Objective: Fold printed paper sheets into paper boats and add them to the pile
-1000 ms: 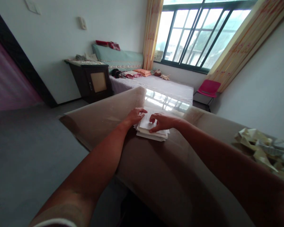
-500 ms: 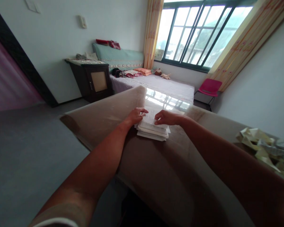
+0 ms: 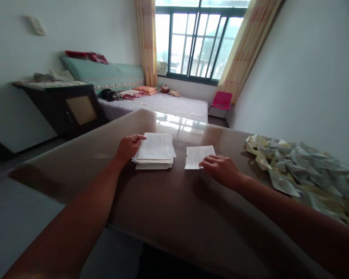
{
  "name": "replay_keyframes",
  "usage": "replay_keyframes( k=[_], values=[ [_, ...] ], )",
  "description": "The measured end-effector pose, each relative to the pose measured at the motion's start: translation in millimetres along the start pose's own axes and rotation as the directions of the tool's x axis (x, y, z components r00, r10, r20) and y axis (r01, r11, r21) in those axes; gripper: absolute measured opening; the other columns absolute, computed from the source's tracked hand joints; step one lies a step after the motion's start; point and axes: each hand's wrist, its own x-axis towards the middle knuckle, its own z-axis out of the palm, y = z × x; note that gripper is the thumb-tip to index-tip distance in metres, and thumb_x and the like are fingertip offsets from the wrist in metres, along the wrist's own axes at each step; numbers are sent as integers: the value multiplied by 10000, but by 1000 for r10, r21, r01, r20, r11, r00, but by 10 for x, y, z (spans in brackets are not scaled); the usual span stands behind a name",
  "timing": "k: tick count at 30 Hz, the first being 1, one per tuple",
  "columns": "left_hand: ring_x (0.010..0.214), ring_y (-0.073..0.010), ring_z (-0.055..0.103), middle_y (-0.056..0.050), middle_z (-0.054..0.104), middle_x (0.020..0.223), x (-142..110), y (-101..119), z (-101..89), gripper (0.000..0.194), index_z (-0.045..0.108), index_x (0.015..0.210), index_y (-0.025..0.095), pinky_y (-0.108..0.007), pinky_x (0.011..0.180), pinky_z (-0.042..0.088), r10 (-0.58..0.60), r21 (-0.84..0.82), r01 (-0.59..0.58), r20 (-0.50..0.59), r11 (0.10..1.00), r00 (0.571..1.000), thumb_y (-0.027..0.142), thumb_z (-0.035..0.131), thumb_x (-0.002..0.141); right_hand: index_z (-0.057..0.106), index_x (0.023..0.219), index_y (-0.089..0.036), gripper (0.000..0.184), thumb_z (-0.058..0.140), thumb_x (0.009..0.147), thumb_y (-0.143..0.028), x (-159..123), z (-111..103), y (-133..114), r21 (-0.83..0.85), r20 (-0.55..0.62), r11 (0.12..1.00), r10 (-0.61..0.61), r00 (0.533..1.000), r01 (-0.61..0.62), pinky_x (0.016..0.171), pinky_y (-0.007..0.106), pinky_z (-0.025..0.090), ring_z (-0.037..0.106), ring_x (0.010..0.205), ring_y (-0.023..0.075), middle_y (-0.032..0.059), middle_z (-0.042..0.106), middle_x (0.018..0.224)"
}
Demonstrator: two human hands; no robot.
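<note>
On the brown table (image 3: 163,193) sits an uneven stack of printed paper sheets (image 3: 157,149). My left hand (image 3: 129,147) rests at the stack's left edge, its index finger stretched onto the top sheet and the other fingers partly hidden. To the right of the stack, a single printed sheet of paper (image 3: 195,157) lies apart from it. My right hand (image 3: 219,166) has that sheet's lower right part under its closed fingers; the thumb is hidden.
A heap of folded paper pieces (image 3: 305,166) covers the table's right side. Beyond the table stand a bed (image 3: 174,104), a dark cabinet (image 3: 81,110) on the left and a pink chair (image 3: 222,100) near the window (image 3: 196,42).
My right hand has moved from the stack to the right with one sheet. My left hand has stayed by the stack. The view has turned right, showing more of the folded paper heap.
</note>
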Motion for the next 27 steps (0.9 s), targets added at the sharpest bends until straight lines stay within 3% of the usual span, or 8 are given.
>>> replay_keyframes(
  k=[4, 6, 7, 9, 11, 13, 19, 27],
  values=[
    [808, -185, 653, -33, 730, 973, -81, 381, -9, 329, 732, 952, 204, -271, 796, 489, 121, 55, -119, -25, 991, 992, 216, 462, 764, 651, 951, -222, 241, 414, 970, -262, -564, 59, 6, 59, 44, 998, 30, 999, -32, 693, 267, 355, 563, 877, 174, 54, 654, 938],
    [878, -185, 656, -11, 727, 995, -151, 714, 26, 324, 725, 976, 230, -266, 828, 491, 211, -19, -211, 168, 977, 963, 219, 468, 778, 656, 965, -225, 244, 414, 967, -254, -730, 61, 25, 107, 44, 992, 66, 997, -70, 694, 265, 367, 566, 868, 169, 53, 652, 939],
    [899, -179, 655, -1, 727, 997, -197, 901, 66, 329, 720, 995, 246, -263, 847, 489, 274, -73, -266, 343, 961, 898, 214, 469, 785, 659, 971, -228, 242, 418, 962, -250, -786, 58, 39, 139, 43, 987, 77, 996, -83, 694, 264, 373, 570, 863, 167, 52, 652, 941],
    [1032, -177, 621, 12, 686, 1136, -303, 1268, 203, 393, 680, 1102, 288, -276, 941, 451, 421, -188, -399, 633, 897, 649, 176, 492, 776, 663, 984, -237, 232, 434, 949, -242, -857, 50, 71, 214, 44, 972, 89, 995, -97, 694, 261, 381, 580, 863, 165, 49, 655, 951],
    [1207, -198, 524, -7, 591, 1308, -402, 1566, 415, 497, 604, 1230, 296, -305, 1032, 389, 539, -311, -503, 736, 806, 410, 175, 570, 749, 667, 996, -245, 226, 450, 933, -239, -884, 53, 105, 288, 43, 951, 106, 993, -114, 696, 258, 386, 593, 873, 167, 44, 659, 966],
    [1277, -235, 459, -52, 553, 1352, -467, 1752, 661, 577, 572, 1269, 266, -333, 1056, 366, 588, -370, -544, 751, 753, 302, 254, 686, 704, 671, 1003, -251, 227, 460, 921, -240, -879, 72, 148, 353, 41, 926, 127, 991, -134, 707, 257, 392, 605, 877, 170, 39, 664, 973],
    [992, -202, 604, -34, 694, 1053, -453, 1822, 1149, 222, 717, 881, 242, -273, 891, 421, 500, -233, -486, 676, 842, 542, 416, 599, 810, 676, 1023, -201, 242, 595, 829, -321, -786, 204, 530, 557, 118, 805, 166, 979, -203, 767, 286, 430, 621, 862, 200, 61, 683, 982],
    [579, -146, 530, -1, 598, 616, -254, 1784, 1425, 278, 639, 845, 176, -248, 561, 341, 285, -74, -306, 616, 949, 735, 364, 437, 882, 650, 1009, -127, 414, 595, 779, -466, -661, 464, 1103, 846, 388, 254, 308, 869, -468, 612, 251, 455, 589, 693, 141, 62, 688, 879]
  ],
)
